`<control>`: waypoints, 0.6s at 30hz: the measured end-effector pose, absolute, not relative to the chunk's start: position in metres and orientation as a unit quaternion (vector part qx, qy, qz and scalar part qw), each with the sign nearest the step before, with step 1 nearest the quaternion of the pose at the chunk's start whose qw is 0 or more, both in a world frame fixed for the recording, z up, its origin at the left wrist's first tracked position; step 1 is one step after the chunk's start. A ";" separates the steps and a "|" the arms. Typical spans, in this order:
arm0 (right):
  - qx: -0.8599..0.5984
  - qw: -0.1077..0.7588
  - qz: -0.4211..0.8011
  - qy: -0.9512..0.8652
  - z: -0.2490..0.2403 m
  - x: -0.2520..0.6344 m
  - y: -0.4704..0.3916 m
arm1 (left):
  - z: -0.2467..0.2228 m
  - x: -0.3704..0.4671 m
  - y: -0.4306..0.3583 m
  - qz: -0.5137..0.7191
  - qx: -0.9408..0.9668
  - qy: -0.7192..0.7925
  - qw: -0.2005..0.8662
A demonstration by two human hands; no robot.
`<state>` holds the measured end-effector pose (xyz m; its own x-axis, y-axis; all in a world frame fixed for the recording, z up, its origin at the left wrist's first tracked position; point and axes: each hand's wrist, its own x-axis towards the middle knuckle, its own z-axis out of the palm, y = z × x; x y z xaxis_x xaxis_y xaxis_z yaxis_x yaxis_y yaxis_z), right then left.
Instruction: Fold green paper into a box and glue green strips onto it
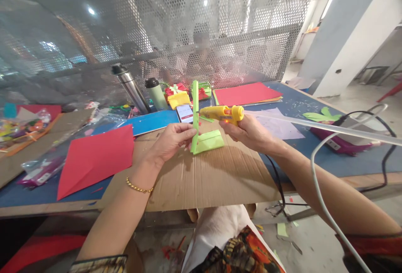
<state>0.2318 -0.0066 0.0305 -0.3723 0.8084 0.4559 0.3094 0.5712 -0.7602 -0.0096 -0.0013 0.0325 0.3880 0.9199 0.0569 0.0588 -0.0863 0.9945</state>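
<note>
My left hand (180,137) pinches the lower part of an upright strip of light green paper (195,107). In my right hand (243,128) is a yellow hot glue gun (221,113), its nozzle pointing left and close to the strip; whether it touches cannot be told. A long clear glue stick (301,119) runs out of the gun's back to the right. Just right of the strip's foot, a folded light green paper piece (209,141) lies on the brown cardboard sheet (210,181). Some fingertips of my left hand are hidden behind the strip.
Behind my hands are a phone (185,114), a steel flask (130,86), a green bottle (156,93) and a yellow paper piece (178,100). Red paper (97,158) lies left, more red sheets (248,93) at the back. A white cable (317,181) loops near my right arm.
</note>
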 end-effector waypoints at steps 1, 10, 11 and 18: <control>-0.373 0.426 0.272 -0.778 0.030 0.233 -0.006 | 0.032 -0.010 -0.001 0.389 0.625 0.391 0.552; -0.428 0.410 0.192 -0.782 0.032 0.242 -0.001 | 0.031 -0.011 -0.001 0.370 0.629 0.400 0.554; -0.431 0.408 0.191 -0.782 0.032 0.242 -0.002 | 0.032 -0.011 -0.001 0.371 0.627 0.401 0.555; -0.415 0.388 0.195 -0.799 0.030 0.239 -0.008 | 0.036 -0.012 -0.003 0.380 0.618 0.415 0.548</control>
